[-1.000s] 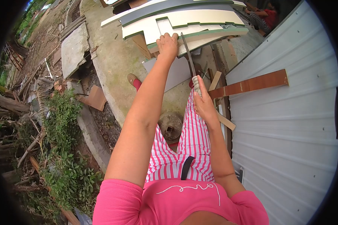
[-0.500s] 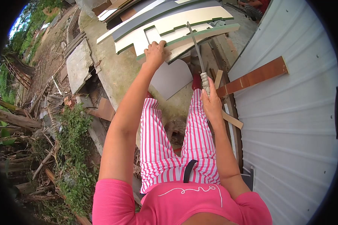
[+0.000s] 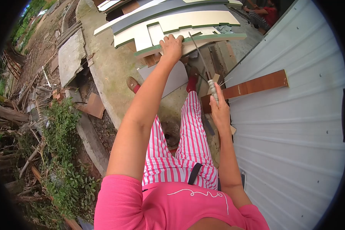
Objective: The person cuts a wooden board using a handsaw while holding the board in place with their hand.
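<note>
My left hand [image 3: 172,48] lies over the front of a long pale board [image 3: 226,37] with a green edge, its fingers curled on the top. In my right hand [image 3: 220,109] is a long, narrow-bladed knife [image 3: 201,54] with a pale, ridged handle. The blade points away from me, and its tip overlaps the board just right of my left hand. Behind this board lies a wider cream panel [image 3: 203,19] with rectangular cut-outs, then a grey strip [image 3: 142,23].
A brown plank [image 3: 257,85] leans toward the corrugated metal wall [image 3: 295,126] on my right. Between my feet lies a white sheet [image 3: 175,76]. A broken concrete slab [image 3: 72,57] and plants [image 3: 65,149] are on the left. Another person [image 3: 268,17] sits at the back right.
My left hand has slid right along the green-edged board. The knife has drawn back toward me, its tip now nearer the board's front edge. The whole view has shifted slightly.
</note>
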